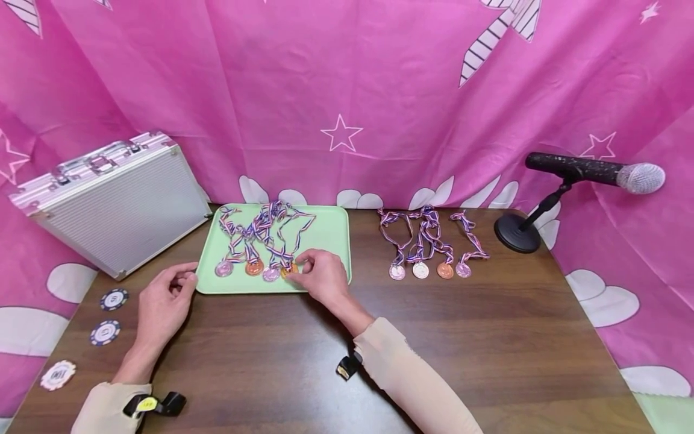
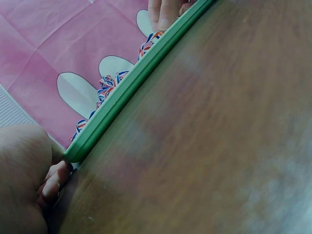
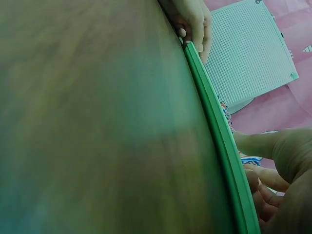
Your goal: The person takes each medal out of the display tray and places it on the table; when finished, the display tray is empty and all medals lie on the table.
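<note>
A light green tray lies at the back of the table with several medals on striped red, white and blue ribbons. My left hand holds the tray's left edge near the front corner, thumb and fingers at the rim. Over the tray's front right part, my right hand pinches a gold-coloured medal between thumb and fingers; they partly cover it. Left of it in a row lie a pinkish-silver medal, a bronze medal and another pinkish-silver medal. Their ribbons bunch up behind.
Right of the tray, several more ribboned medals lie in a row on the table. A microphone on a stand is at the back right. At the left stand a silver case and poker chips. A pink curtain hangs behind.
</note>
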The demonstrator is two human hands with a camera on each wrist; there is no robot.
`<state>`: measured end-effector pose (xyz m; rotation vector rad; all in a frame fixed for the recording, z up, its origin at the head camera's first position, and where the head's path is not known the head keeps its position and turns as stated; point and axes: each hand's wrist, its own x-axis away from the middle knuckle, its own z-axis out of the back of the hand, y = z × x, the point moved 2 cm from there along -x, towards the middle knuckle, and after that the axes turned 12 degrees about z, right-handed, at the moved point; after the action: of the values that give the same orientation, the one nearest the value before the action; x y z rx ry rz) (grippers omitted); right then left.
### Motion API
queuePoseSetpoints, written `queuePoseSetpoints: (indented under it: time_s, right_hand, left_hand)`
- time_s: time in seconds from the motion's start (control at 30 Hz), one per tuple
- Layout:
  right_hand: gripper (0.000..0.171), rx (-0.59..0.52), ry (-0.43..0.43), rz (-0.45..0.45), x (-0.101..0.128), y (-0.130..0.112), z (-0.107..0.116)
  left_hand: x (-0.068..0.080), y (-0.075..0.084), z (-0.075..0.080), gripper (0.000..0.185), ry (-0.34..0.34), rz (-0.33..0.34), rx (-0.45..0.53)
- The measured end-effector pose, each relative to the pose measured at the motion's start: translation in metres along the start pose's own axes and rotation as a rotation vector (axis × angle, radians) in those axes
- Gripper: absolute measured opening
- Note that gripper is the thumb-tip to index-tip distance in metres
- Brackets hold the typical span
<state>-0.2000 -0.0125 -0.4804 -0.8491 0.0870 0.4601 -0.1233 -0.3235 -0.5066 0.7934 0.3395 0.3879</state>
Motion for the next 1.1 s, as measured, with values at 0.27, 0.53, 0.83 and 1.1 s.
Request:
queuePoseSetpoints:
  time_s: [0.27, 0.53, 0.83, 1.1]
  right_hand:
    - [0.035, 0.154, 0.007, -0.001, -0.003, 0.002, -0.007]
    - [0.031, 0.079, 0.021, 0.014, -0.006, 0.032, -0.014]
    - [0.029, 0.006, -0.029, 0.056, 0.002, 0.028, -0.001]
    - [0.008, -0.272, 0.008, 0.054, 0.008, 0.015, 0.025]
  left_hand:
    - [0.001, -0.002, -0.001, 0.027, 0.011, -0.01, 0.009]
    - [0.0, -0.001, -0.001, 0.027, 0.008, -0.011, -0.007]
    - [0.0, -0.003, 0.0, 0.029, -0.007, -0.005, -0.018]
    - [-0.001, -0.003, -0.001, 0.028, -0.004, -0.017, -0.021]
